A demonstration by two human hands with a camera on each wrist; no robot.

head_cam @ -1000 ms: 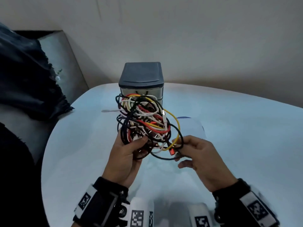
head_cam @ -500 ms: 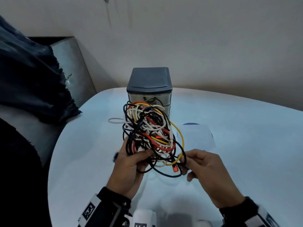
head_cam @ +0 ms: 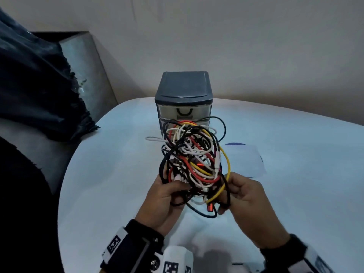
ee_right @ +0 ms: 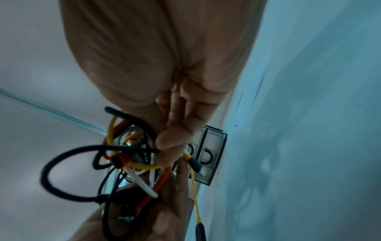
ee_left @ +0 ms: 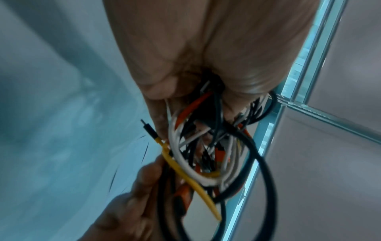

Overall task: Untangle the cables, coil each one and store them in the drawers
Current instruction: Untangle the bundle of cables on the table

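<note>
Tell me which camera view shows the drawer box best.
The head view: the drawer box stands whole and upright on the table, its lower drawers partly behind the cable tangle. The right wrist view shows only two drawer fronts, sideways. In the left wrist view I cannot make it out.

A pale rounded tabletop (head_cam: 110,174) is carrying a small drawer unit (head_cam: 184,95), standing upright toward twelve o'clock. A white paper sheet (head_cam: 244,160) is lying flat at about two o'clock from the unit's base.
</note>
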